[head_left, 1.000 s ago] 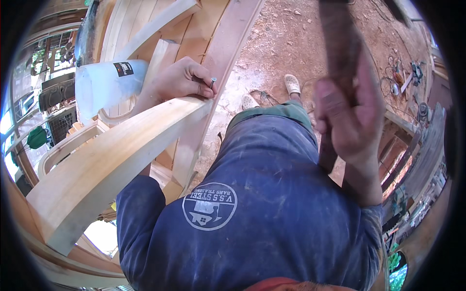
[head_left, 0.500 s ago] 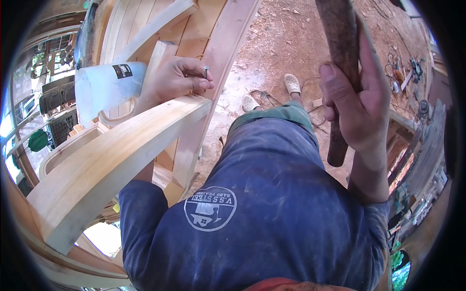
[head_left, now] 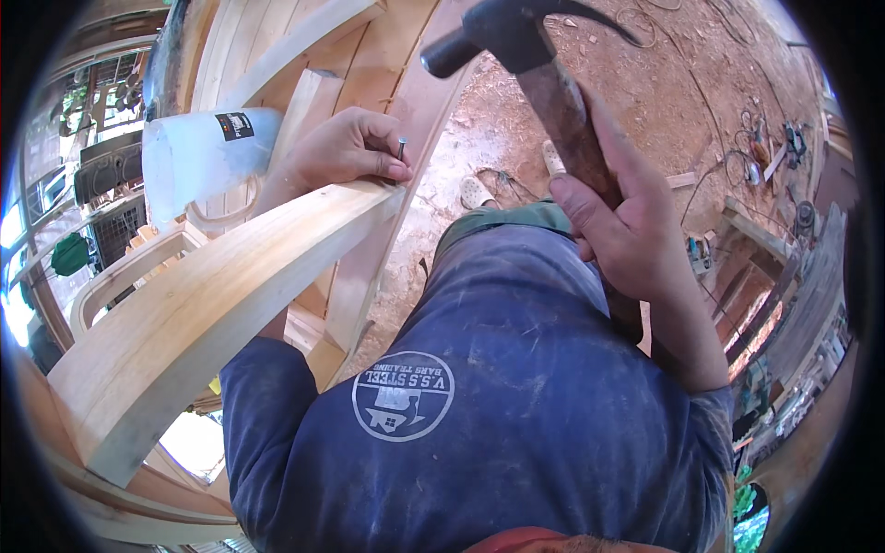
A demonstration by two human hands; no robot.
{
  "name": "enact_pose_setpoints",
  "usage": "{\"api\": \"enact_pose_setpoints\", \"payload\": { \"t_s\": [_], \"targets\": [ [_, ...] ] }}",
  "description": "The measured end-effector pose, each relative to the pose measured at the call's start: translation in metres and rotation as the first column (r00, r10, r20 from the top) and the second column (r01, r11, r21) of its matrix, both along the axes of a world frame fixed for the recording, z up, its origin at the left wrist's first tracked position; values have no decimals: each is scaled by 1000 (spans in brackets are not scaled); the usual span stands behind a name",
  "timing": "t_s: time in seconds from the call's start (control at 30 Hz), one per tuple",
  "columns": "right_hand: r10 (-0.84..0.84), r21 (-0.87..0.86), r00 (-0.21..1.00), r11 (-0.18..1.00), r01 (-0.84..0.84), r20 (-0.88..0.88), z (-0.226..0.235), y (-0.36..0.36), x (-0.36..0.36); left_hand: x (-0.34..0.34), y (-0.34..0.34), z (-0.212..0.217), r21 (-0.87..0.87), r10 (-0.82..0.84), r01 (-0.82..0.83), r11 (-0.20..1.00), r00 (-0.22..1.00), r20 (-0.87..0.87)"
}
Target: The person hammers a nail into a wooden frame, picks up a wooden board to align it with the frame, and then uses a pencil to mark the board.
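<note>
Between the thumb and fingers of my left hand (head_left: 355, 152) a nail (head_left: 401, 148) stands upright, its head showing above the fingertips. The hand is at the far end of a curved, pale wooden armrest (head_left: 221, 249); whether the nail's point touches the wood is hidden by the thumb. My right hand (head_left: 636, 212) is wrapped round the dark wooden handle of a claw hammer (head_left: 525, 41). The hammer's black head is raised to the right of and beyond the nail, its striking face turned left toward it and its claw pointing right.
A translucent plastic container (head_left: 207, 161) lies on its side on the slatted wooden seat (head_left: 355, 83), left of my left hand. Cords and tools (head_left: 765, 152) lie on the dusty floor at the far right. Wood pieces (head_left: 811, 304) are piled along the right side.
My right hand has come down and left, bringing the hammer's head into view. My left hand with the nail has shifted slightly to the right, closer to the armrest's end.
</note>
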State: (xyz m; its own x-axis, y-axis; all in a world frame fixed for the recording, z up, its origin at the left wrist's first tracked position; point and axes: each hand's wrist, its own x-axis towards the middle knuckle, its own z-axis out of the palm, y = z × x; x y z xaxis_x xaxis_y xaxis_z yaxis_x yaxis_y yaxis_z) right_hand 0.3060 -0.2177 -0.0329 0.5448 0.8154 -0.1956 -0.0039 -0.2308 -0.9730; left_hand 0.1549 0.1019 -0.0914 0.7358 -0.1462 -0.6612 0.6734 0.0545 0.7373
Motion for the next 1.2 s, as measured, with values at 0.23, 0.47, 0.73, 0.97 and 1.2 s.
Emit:
{"api": "enact_pose_setpoints", "payload": {
  "t_s": [0.23,0.47,0.73,0.97,1.2],
  "targets": [
    [146,-25,965,989,-145,216,-10,7,-4,9,1,5,102,-122,122,987,993,-7],
    [-132,163,991,978,130,1,25,7,21,2,0,1,4,-57,57,998,998,-14],
    [334,-318,926,909,-268,175,-14,5,-5,5,0,2,42,-117,117,992,993,14],
    [-42,176,999,983,45,-21,0,12,3,5,4,-1,107,-155,152,983,988,12],
    [280,-299,958,921,-249,66,-22,-1,5,-2,15,-2,102,6,-27,994,979,203]
  ]
}}
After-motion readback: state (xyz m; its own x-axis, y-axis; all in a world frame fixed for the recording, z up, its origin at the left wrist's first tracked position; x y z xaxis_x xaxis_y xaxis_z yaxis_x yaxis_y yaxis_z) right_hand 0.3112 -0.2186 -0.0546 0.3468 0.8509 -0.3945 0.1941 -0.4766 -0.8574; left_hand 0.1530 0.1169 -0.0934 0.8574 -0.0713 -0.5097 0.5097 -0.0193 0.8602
